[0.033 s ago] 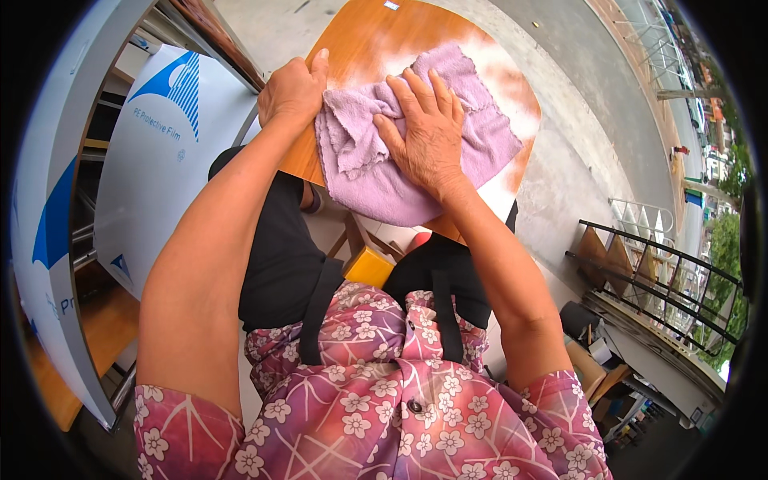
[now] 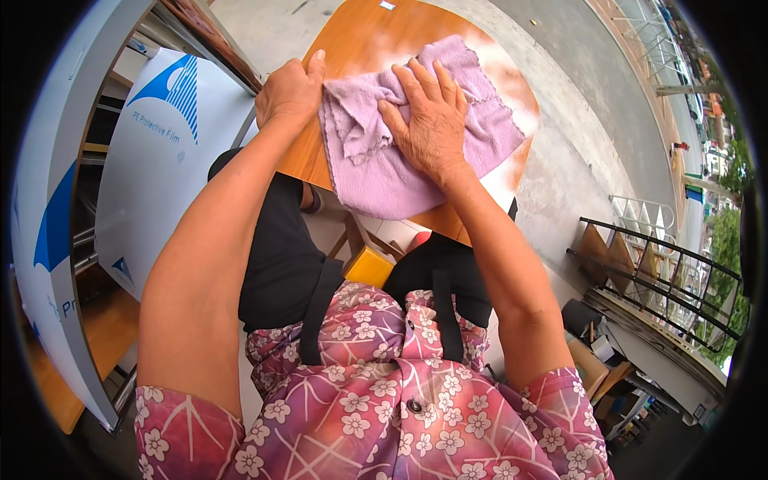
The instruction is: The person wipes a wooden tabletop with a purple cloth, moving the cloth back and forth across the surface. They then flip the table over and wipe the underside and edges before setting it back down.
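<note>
A glossy orange-brown wooden board (image 2: 352,44) with rounded corners lies in front of me, above my knees. Its left edge is in the grip of my left hand (image 2: 286,94), the thumb pointing away from me and the fingers curled around the edge, partly hidden. A crumpled lilac cloth (image 2: 372,188) spreads over the board's middle and near part, one side folded over and the near end hanging past the edge. My right hand (image 2: 432,128) presses flat on the cloth, fingers stretched and slightly apart. Bright light reflects off the board's right side.
Close on my left stand furniture panels covered in white and blue film (image 2: 164,184). A yellow block-like piece (image 2: 368,266) shows between my knees. On the right are a black metal rack (image 2: 656,268) and a cluttered bench (image 2: 640,344). Concrete floor (image 2: 572,152) lies beyond the board.
My right hand has slid a little away from me and to the right, dragging the cloth along the board. My left hand stays on the edge.
</note>
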Action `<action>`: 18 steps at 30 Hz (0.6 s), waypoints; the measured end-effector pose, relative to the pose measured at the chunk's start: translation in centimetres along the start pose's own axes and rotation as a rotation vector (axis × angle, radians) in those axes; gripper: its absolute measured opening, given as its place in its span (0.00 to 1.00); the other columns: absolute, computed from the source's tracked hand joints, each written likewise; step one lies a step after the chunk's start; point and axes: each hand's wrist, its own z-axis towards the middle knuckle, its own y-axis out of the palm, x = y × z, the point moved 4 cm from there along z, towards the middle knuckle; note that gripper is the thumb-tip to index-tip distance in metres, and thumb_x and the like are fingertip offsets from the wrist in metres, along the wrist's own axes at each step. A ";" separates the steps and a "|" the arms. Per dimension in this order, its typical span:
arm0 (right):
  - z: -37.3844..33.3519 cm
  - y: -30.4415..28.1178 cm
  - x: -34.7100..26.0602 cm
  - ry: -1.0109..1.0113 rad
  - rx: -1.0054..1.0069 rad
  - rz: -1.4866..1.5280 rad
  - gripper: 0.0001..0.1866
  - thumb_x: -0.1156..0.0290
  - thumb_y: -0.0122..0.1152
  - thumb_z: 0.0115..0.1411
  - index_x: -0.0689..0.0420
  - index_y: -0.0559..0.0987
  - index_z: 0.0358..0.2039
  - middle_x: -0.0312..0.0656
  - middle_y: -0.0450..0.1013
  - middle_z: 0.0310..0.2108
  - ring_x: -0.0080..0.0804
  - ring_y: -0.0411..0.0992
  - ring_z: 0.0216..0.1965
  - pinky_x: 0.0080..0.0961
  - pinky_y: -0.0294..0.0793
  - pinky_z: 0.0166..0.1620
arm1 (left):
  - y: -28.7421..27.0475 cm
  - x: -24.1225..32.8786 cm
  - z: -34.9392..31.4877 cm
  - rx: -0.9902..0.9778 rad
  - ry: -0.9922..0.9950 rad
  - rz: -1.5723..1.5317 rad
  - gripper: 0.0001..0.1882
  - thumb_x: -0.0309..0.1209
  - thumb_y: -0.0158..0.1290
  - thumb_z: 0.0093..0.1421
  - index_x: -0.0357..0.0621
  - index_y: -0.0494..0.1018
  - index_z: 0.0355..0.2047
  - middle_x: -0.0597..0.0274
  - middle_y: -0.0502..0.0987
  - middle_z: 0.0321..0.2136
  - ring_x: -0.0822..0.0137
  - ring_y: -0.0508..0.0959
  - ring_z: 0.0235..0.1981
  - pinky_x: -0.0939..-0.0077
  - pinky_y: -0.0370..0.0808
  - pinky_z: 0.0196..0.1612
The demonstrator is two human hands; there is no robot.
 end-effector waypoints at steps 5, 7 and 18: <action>1.1 0.6 0.8 0.112 0.053 -0.067 0.30 0.49 0.62 0.62 0.47 0.76 0.62 0.44 0.67 0.67 0.54 0.56 0.71 0.57 0.47 0.73 | -0.2 0.2 -0.1 -0.006 -0.004 -0.007 0.36 0.62 0.39 0.71 0.41 0.81 0.46 0.42 0.83 0.45 0.42 0.81 0.51 0.53 0.75 0.54; -0.1 0.1 -0.6 0.065 0.021 -0.054 0.30 0.49 0.63 0.62 0.47 0.76 0.62 0.44 0.67 0.67 0.54 0.56 0.71 0.57 0.47 0.72 | -0.3 0.0 0.0 -0.004 -0.001 0.000 0.36 0.62 0.39 0.71 0.41 0.81 0.46 0.41 0.83 0.45 0.42 0.81 0.51 0.53 0.75 0.54; 1.0 0.6 0.1 0.087 0.053 -0.065 0.30 0.50 0.62 0.62 0.47 0.76 0.62 0.44 0.67 0.66 0.55 0.56 0.71 0.57 0.48 0.72 | -0.1 0.1 -0.1 -0.015 -0.014 -0.031 0.36 0.62 0.39 0.70 0.42 0.81 0.46 0.43 0.83 0.46 0.43 0.81 0.52 0.53 0.75 0.54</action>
